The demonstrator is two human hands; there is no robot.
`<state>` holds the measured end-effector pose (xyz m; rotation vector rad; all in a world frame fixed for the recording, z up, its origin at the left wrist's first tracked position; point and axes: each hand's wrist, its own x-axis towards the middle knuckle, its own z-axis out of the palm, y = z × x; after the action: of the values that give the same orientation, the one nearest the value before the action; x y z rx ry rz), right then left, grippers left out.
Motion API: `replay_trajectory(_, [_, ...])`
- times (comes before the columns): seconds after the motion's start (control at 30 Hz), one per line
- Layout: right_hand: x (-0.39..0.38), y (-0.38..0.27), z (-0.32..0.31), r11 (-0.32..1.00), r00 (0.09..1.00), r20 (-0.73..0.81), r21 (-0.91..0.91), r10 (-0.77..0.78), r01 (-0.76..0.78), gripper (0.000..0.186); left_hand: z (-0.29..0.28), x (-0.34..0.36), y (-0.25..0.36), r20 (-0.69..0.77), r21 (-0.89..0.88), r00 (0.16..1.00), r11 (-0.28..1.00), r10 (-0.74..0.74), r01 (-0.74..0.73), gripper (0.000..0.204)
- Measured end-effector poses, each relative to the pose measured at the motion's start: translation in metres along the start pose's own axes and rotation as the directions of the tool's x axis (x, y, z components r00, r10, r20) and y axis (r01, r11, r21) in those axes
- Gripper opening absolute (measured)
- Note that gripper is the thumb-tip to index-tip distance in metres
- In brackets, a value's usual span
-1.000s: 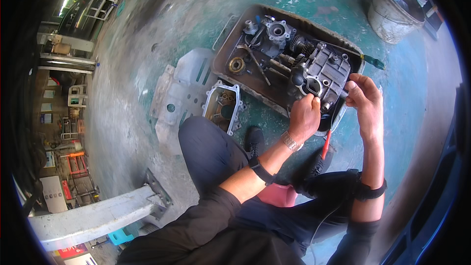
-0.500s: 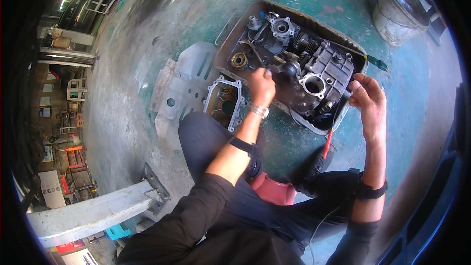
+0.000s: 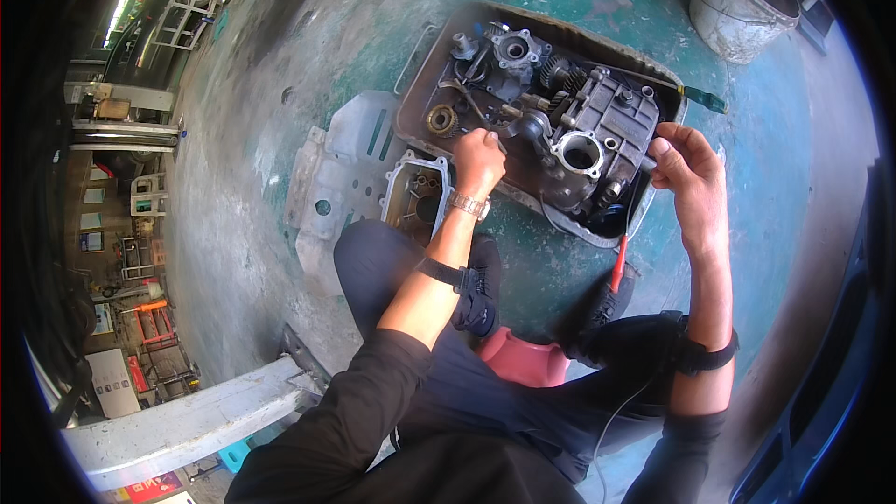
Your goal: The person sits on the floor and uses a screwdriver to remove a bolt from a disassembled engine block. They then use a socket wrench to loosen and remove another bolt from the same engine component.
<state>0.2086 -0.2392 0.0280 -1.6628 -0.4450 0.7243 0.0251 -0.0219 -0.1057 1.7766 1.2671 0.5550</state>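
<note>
A metal tray (image 3: 597,38) of oily machine parts sits on the floor in front of me. In it, at the right, lies a grey gear housing (image 3: 611,117) with a round flanged opening. My left hand (image 3: 479,165) is curled closed over the tray's near edge, and anything inside its fingers is hidden. At the right, my right hand (image 3: 688,166) pinches thumb against fingers beside the housing and the tray's right rim; what it grips cannot be made out. Shafts and gears (image 3: 558,75), a flanged cover (image 3: 515,51) and a brass-coloured ring (image 3: 441,119) lie in the tray.
Left of my hands, an open cast casing (image 3: 416,189) and a flat grey plate (image 3: 347,159) with slots lie on the floor. A red-handled tool (image 3: 619,266) leans at the tray's near corner, a green-handled one (image 3: 707,99) at its far right. A bucket (image 3: 744,7) stands beyond.
The whole view has shifted slightly, carrying tray and parts a little left and up in the picture. Both hands stay closed in nearly the same places against the tray.
</note>
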Motion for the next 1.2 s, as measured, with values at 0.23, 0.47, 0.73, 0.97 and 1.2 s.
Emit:
replay_trajectory(0.23, [0.004,0.008,0.008,0.998,0.999,0.028,0.037,-0.043,0.042,0.033,0.049,-0.064,-0.013,0.256,0.115,0.933,0.95,0.254,-0.29,0.028])
replay_trajectory(0.47, [0.003,-0.001,0.011,1.0,1.0,-0.01,0.021,-0.008,0.008,0.03,0.059,-0.088,0.085,0.352,-0.186,0.936,0.982,0.023,0.046,0.03])
replay_trajectory(0.73, [0.0,-0.001,0.006,0.998,1.0,0.0,0.066,-0.007,0.007,0.029,0.016,-0.04,0.086,0.192,-0.432,0.981,0.899,0.013,0.073,0.04])
replay_trajectory(0.97, [0.003,0.009,0.001,0.993,0.999,0.012,0.105,-0.045,0.044,0.025,0.009,0.02,0.013,-0.042,-0.296,0.994,0.952,-0.097,0.08,0.048])
replay_trajectory(1.2, [0.0,0.009,0.0,0.997,0.999,0.015,0.064,-0.041,0.04,0.025,0.012,0.017,0.017,-0.157,-0.034,0.988,0.999,-0.01,0.005,0.048])
